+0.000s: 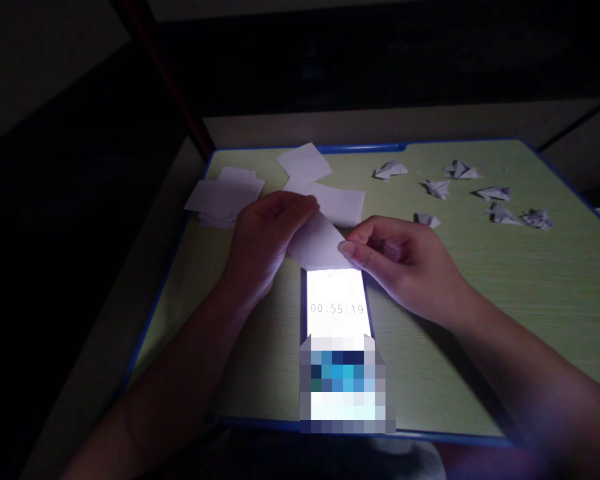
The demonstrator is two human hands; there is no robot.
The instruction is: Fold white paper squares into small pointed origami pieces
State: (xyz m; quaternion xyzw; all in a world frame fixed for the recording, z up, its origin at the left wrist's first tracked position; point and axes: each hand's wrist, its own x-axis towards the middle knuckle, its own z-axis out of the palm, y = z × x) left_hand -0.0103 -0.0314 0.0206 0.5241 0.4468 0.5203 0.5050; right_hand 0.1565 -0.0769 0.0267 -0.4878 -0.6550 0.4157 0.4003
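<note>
A white sheet of paper (pixel 317 241) is held between my two hands, just above the far end of a lit phone (pixel 336 293). My left hand (pixel 273 233) pinches its upper left corner between thumb and fingers. With thumb and forefinger, my right hand (pixel 400 260) grips the lower right corner. The phone lies on the table and shows a timer; its lower part is blurred out. Behind the held sheet lies a small stack of paper (pixel 347 203), with a single loose sheet (pixel 306 162) beyond it.
A larger pile of paper sheets (pixel 225 197) rests at the table's left edge. Several folded paper figures, among them one at the back (pixel 391 171) and one farther right (pixel 503 214), are scattered on the right. The green table (pixel 480 287) has a blue rim. Surroundings are dark.
</note>
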